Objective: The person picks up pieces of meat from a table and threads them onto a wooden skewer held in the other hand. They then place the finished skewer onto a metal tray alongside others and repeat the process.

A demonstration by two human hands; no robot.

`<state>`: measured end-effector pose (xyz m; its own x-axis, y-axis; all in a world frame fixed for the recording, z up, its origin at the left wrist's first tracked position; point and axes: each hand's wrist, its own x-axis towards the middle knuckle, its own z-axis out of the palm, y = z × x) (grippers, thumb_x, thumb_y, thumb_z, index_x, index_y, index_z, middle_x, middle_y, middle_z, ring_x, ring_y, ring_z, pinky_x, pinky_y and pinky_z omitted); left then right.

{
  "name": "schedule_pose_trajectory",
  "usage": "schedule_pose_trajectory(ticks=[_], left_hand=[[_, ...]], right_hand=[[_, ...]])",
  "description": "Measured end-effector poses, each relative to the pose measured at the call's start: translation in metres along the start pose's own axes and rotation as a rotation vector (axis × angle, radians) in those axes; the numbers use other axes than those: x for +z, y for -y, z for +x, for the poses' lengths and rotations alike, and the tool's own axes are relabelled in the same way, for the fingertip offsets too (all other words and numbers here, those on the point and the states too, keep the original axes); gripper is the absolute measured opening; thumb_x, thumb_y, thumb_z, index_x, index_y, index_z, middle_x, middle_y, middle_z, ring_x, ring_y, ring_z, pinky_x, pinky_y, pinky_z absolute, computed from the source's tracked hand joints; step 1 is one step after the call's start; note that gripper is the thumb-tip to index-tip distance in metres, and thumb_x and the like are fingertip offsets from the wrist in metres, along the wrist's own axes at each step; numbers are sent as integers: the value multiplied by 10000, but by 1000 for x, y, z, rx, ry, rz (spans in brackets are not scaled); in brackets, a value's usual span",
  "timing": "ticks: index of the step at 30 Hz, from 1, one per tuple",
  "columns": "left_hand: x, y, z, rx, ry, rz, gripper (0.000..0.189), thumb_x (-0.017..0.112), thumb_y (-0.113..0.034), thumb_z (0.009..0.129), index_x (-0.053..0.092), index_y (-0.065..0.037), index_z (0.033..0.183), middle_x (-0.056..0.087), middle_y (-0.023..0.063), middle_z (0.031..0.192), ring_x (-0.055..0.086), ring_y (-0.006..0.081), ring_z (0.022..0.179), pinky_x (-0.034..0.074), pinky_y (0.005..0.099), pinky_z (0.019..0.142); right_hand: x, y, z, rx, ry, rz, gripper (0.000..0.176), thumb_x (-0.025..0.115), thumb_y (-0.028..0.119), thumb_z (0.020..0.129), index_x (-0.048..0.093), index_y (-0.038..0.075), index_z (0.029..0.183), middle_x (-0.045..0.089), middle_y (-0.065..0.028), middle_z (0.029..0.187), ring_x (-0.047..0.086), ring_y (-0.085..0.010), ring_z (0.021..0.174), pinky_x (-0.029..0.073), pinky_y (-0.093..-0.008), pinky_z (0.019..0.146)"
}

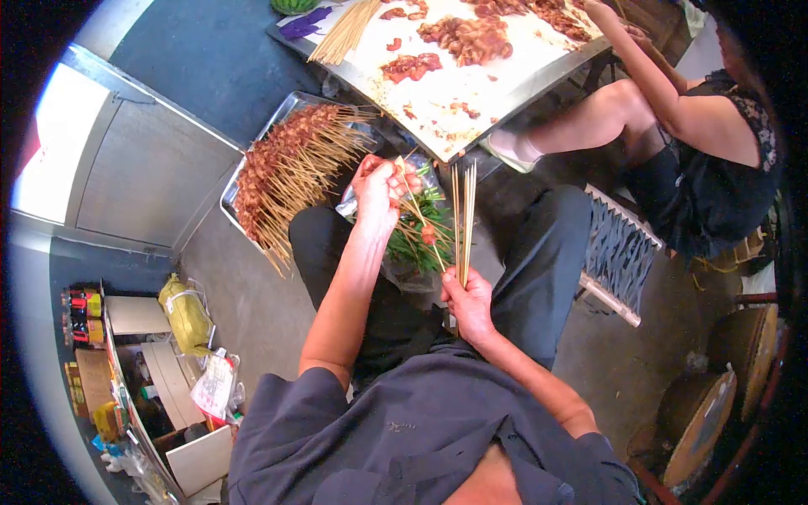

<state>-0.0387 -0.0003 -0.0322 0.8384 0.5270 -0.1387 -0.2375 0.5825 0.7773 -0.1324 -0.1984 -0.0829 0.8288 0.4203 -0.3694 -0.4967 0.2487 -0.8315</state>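
My right hand (pixel 469 300) is closed around a bundle of thin bamboo skewers (pixel 467 215) standing upright above my lap. One skewer leans left from that hand, with a reddish piece of meat (pixel 429 234) partway along it. My left hand (pixel 383 187) pinches a small pale-orange piece, apparently meat, at the upper end of this leaning skewer. The fingers partly hide it. Below and behind the skewer, green leafy stems (pixel 412 240) lie in a clear plastic bag between my knees.
At left, a metal tray (pixel 225 200) holds many loaded meat skewers (pixel 290 172). Ahead, a white-topped table (pixel 433 105) bears piles of marinated meat (pixel 467 38) and loose skewers (pixel 347 32). Another person (pixel 673 126) sits at right beside a strap-seated stool (pixel 621 252). A cluttered shelf (pixel 139 316) stands lower left.
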Motion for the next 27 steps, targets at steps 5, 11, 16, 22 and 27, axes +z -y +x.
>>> schedule_pose_trajectory(ticks=[5,11,16,22,27], left_hand=[[-3,7,-1,-15,-37,-8,163,446,22,820,378,-78,711,547,135,607,446,127,414,488,322,417],[-13,15,-4,-62,10,21,93,458,22,802,426,-44,745,561,142,618,519,164,437,503,324,410],[-5,29,-27,-182,-60,111,24,475,8,789,457,-7,793,592,167,661,600,226,515,551,358,481],[-3,30,-38,-235,-2,135,19,470,9,784,479,-2,772,609,177,688,643,286,589,551,375,500],[11,24,-51,-241,108,91,42,478,22,778,464,-18,771,622,197,720,652,328,609,554,382,522]], right_hand=[[0,-5,-1,-28,-21,-7,122,548,174,889,554,80,812,499,31,582,394,-39,472,306,-199,419],[0,-5,-4,-28,-21,-54,118,541,166,891,553,74,818,494,30,579,402,-43,478,315,-202,422],[3,0,-3,-36,-35,-14,101,542,153,886,553,74,824,495,28,574,401,-40,469,314,-198,413],[4,2,1,-29,-61,-10,96,542,148,887,552,75,826,499,27,571,383,-36,433,295,-196,374],[14,12,3,-72,-90,37,52,542,126,887,531,85,857,495,11,586,360,-34,425,266,-178,369]])
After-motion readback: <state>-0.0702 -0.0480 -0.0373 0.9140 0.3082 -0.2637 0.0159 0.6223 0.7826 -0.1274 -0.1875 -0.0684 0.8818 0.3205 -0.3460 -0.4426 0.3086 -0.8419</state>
